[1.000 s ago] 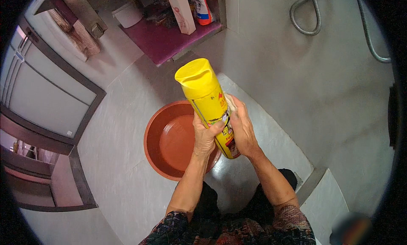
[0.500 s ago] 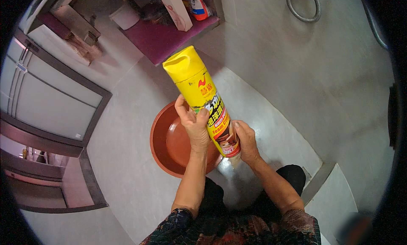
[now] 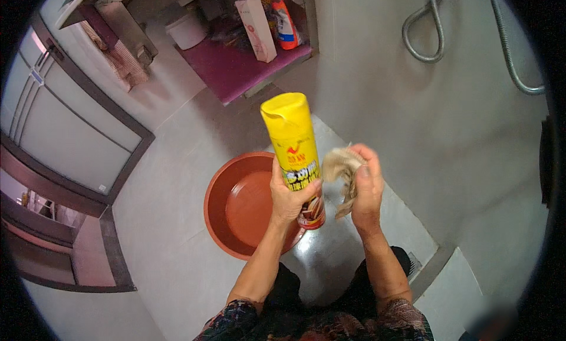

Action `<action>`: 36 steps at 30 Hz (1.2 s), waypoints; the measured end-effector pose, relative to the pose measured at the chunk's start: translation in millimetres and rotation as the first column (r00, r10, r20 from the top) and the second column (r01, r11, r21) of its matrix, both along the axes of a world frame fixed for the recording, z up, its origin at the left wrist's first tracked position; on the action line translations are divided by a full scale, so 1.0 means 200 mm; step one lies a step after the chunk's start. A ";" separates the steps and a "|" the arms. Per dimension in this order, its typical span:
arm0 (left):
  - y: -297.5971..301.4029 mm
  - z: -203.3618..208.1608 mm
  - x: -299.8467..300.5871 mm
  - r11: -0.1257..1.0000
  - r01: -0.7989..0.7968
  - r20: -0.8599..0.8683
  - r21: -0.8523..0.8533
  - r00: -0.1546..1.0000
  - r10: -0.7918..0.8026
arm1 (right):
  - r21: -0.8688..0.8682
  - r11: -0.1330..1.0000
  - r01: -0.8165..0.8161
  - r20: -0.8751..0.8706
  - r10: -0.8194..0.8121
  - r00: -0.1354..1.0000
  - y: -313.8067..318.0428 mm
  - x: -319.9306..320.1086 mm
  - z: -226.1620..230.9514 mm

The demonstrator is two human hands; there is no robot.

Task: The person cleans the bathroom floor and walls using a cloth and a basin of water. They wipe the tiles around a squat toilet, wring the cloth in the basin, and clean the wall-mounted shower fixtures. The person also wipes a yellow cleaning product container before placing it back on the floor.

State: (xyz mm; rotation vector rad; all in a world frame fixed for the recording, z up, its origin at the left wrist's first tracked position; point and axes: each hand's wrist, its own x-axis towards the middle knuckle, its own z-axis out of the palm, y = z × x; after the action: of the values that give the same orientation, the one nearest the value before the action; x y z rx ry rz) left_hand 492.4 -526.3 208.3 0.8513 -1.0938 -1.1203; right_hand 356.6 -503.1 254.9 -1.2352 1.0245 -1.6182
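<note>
My left hand (image 3: 290,198) is wrapped round the lower half of a yellow spray can (image 3: 290,126) with its yellow cap on, tilted slightly. A crumpled beige cloth (image 3: 342,164) hangs from my right hand (image 3: 368,190), pinched between thumb and fingers, just right of the can and apart from it. Below and left of the can, a round reddish-brown plastic basin (image 3: 217,193) stands on the floor. Its right side is partly hidden by the can and my left arm, and the visible inside holds nothing I can make out.
Ahead is a low cabinet with a purple shelf (image 3: 227,76), holding a white tub (image 3: 186,31), a tall pale box (image 3: 257,28) and an orange-and-blue packet (image 3: 285,25). A metal shower hose (image 3: 407,31) hangs at the right wall. A framed glass door (image 3: 71,123) stands left.
My right hand has left the base of the can and moved up and right, bringing the cloth into full view. The can, in my left hand, is now more upright and slightly lower.
</note>
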 end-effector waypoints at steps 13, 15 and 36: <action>0.13 -0.03 -0.12 0.898 0.440 0.044 -0.003 0.897 -0.440 | -0.071 0.941 -0.332 0.246 0.339 0.908 -0.27 -0.14 0.11; 0.12 -0.03 -0.13 0.915 0.400 -0.026 -0.047 0.915 -0.402 | -0.115 0.982 -0.149 0.116 0.163 0.980 -0.22 -0.10 0.04; 0.01 0.02 0.12 0.960 -0.238 -0.068 -0.146 0.971 0.230 | 0.455 0.567 -0.687 0.816 0.043 0.576 -0.14 0.19 -0.61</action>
State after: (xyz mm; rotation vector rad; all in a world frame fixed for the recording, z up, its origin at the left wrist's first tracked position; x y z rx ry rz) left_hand 516.8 -524.9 213.1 0.8034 -0.9948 -0.8453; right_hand 394.1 -531.7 133.5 -0.1218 0.6404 -0.9393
